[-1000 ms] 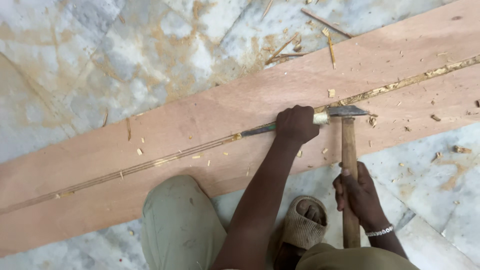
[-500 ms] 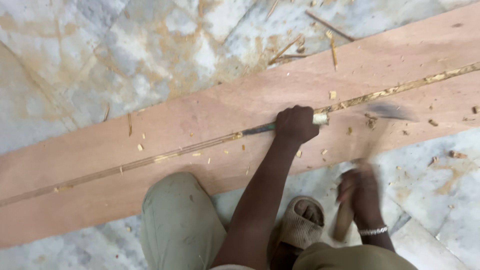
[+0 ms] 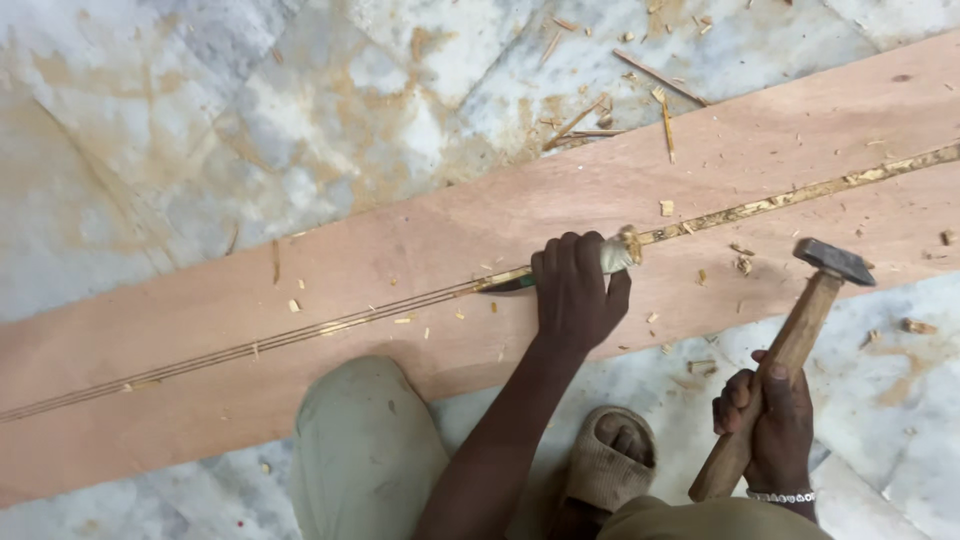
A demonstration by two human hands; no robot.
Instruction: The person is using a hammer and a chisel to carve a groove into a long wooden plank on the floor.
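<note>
Chisel (image 3: 560,272) lies along the groove in the plank (image 3: 300,300), gripped in your left hand (image 3: 575,295). Your right hand (image 3: 770,425) is wrapped around the hammer (image 3: 790,345), its head raised just beside the chisel's butt.

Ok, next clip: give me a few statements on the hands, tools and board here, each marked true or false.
1. The left hand grips a chisel lying along the groove in the wooden board. True.
2. The hammer head rests on the chisel's end. False: it is raised, apart from the chisel.
3. The right hand holds the hammer by its wooden handle. True.
4. The board lies on a workbench. False: it lies on a marble floor.
5. Wood chips lie scattered beyond the board. True.
</note>
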